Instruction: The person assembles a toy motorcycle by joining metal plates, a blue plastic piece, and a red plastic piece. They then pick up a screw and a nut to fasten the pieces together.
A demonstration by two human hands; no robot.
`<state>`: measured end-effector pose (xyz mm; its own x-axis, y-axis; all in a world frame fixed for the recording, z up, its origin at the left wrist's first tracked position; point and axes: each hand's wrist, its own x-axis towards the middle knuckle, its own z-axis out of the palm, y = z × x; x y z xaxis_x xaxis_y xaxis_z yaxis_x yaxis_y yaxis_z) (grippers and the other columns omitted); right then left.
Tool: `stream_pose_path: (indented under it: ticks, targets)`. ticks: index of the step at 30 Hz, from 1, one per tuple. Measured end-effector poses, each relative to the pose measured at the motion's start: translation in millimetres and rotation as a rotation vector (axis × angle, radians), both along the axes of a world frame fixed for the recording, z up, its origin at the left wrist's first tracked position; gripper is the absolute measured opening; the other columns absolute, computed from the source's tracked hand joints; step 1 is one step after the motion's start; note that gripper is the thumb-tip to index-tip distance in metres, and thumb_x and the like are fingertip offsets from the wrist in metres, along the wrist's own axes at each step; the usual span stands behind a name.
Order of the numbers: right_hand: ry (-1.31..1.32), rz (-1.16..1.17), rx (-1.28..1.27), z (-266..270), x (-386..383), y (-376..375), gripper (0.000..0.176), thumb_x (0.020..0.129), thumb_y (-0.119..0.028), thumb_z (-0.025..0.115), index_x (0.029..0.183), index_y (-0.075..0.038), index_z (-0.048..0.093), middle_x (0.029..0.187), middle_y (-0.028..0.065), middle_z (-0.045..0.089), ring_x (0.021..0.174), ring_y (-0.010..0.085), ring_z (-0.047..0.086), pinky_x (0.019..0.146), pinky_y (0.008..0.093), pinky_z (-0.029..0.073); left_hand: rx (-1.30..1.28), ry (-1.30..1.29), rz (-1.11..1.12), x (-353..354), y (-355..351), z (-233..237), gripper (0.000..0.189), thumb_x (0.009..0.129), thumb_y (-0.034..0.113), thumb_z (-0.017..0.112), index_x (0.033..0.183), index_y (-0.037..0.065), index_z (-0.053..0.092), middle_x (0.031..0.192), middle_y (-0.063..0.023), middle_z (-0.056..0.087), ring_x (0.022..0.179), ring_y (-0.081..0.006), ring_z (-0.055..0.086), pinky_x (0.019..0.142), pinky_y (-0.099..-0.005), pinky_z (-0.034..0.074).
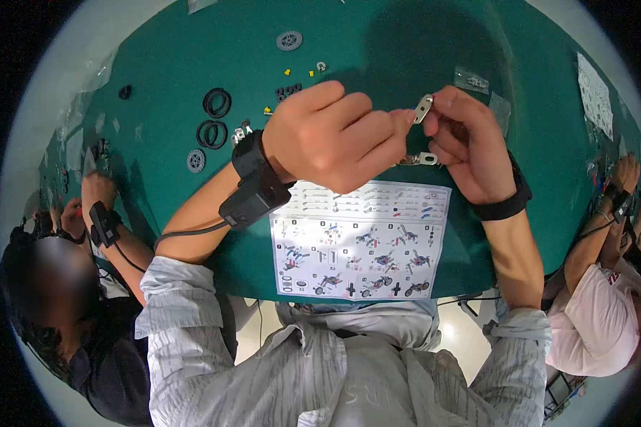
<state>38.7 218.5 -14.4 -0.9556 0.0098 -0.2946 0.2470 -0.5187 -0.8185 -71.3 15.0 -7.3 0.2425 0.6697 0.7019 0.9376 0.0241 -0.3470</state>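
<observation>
A small silvery metal bracket (423, 109) with holes is between my two hands, above the table. My right hand (473, 135) is closed, pinching the bracket's right edge between thumb and finger. My left hand (338, 139), back toward me, has its fingers curled in with the tips at the bracket's left edge; its thumb is hidden. Just below sits a second metal piece with a slot (426, 159), close to the lower fingers of my right hand. Under both hands lies a printed instruction sheet (360, 242) with assembly diagrams.
Black rubber rings (217, 103), grey spoked wheels (289, 40) and small yellow parts (311, 74) lie left on the green table (171, 64). Clear plastic bags (471, 80) rest beyond my right hand. People sit at both sides, one hand (98, 191) at the left, another (625, 171) at the right.
</observation>
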Motion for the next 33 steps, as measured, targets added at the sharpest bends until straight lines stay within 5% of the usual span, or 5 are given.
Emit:
stream_pose_path:
  ticks: [17, 20, 24, 27, 33]
  targets:
    - [-0.018, -0.132, 0.12, -4.4, 6.0, -18.9, 0.016, 0.092, -0.012, 0.065, 0.1, 0.001, 0.071, 0.074, 0.0072, 0.068, 0.048, 0.0023, 0.041, 0.043, 0.0203, 0.025, -0.001, 0.076, -0.044, 10.6, 0.6, -0.3, 0.015, 0.072, 0.003, 0.081, 0.076, 0.009, 0.068, 0.057, 0.0067, 0.037, 0.049, -0.0075, 0.036, 0.048, -0.0273, 0.02]
    - [0.0, -0.162, 0.382, -6.7, 4.1, -20.5, 0.016, 0.089, -0.012, 0.068, 0.096, 0.001, 0.073, 0.073, 0.0048, 0.068, 0.051, 0.004, 0.047, 0.045, 0.0215, 0.031, -0.065, -0.14, -0.068, 8.1, -4.9, 6.0, 0.012, 0.075, 0.003, 0.08, 0.076, 0.008, 0.069, 0.057, 0.0055, 0.042, 0.049, -0.01, 0.042, 0.046, -0.0277, 0.025]
    - [0.17, -0.059, 1.194, 5.7, -1.8, -1.7, 0.013, 0.084, -0.013, 0.069, 0.089, -0.001, 0.072, 0.072, 0.0083, 0.068, 0.06, 0.0146, 0.059, 0.056, 0.0307, 0.045, 0.108, -0.973, 0.044, 11.7, 3.3, 12.4, 0.007, 0.086, 0.009, 0.077, 0.084, 0.005, 0.072, 0.062, 0.0022, 0.054, 0.054, -0.0079, 0.053, 0.048, -0.0244, 0.038]
    - [0.284, 0.0, 1.409, -0.1, -2.1, 5.1, 0.014, 0.085, -0.015, 0.069, 0.083, -0.001, 0.069, 0.074, 0.0142, 0.066, 0.064, 0.0272, 0.064, 0.059, 0.0376, 0.049, 0.098, -1.552, 0.187, 9.3, 4.7, 18.7, 0.01, 0.089, 0.012, 0.076, 0.088, 0.003, 0.071, 0.065, 0.0062, 0.055, 0.054, -0.0026, 0.048, 0.048, -0.0218, 0.034]
    - [0.282, 0.032, 1.552, 4.0, -1.4, 2.5, 0.019, 0.084, -0.019, 0.07, 0.078, -0.002, 0.065, 0.075, 0.0147, 0.062, 0.069, 0.0365, 0.063, 0.061, 0.0443, 0.049, 0.105, -1.913, 0.046, -1.9, 3.8, 10.4, 0.015, 0.094, 0.014, 0.07, 0.098, 0.0, 0.068, 0.066, 0.0075, 0.046, 0.054, -0.0017, 0.035, 0.049, -0.0221, 0.025]
